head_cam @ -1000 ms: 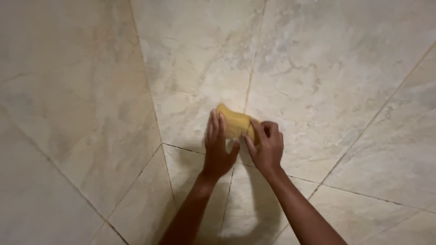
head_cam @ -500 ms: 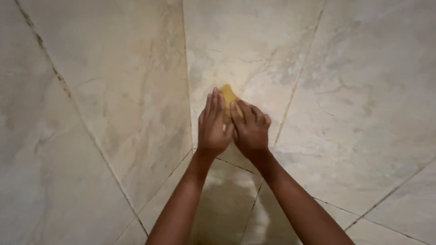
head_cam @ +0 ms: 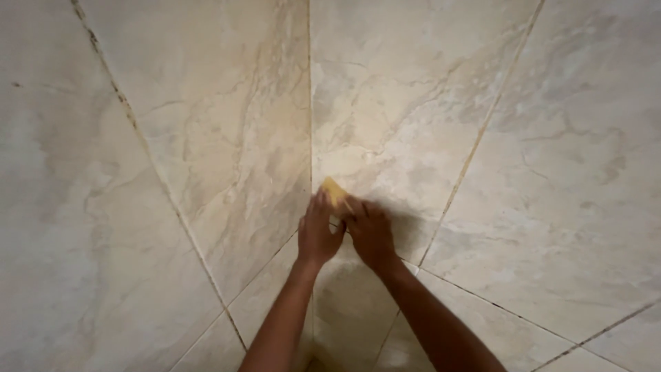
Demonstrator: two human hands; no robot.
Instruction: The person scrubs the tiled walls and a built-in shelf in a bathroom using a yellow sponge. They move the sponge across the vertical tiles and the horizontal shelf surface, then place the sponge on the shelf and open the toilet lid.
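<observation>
A yellow sponge (head_cam: 334,191) is pressed against the beige marble-patterned tiles right at the vertical corner seam of two walls. My left hand (head_cam: 317,233) and my right hand (head_cam: 370,231) sit side by side on it, fingers closed over its lower part, so only its top corner shows. Both forearms reach up from the bottom of the view.
Large beige tiles cover the left wall (head_cam: 172,172) and the right wall (head_cam: 523,151), with thin grout lines (head_cam: 475,145) running diagonally. The left wall's grout line (head_cam: 124,103) carries dark stains. The corner seam (head_cam: 309,89) runs straight up above the hands.
Both hands with the sponge have slid left into the wall corner, and the view has swung so the corner seam now sits near the centre.
</observation>
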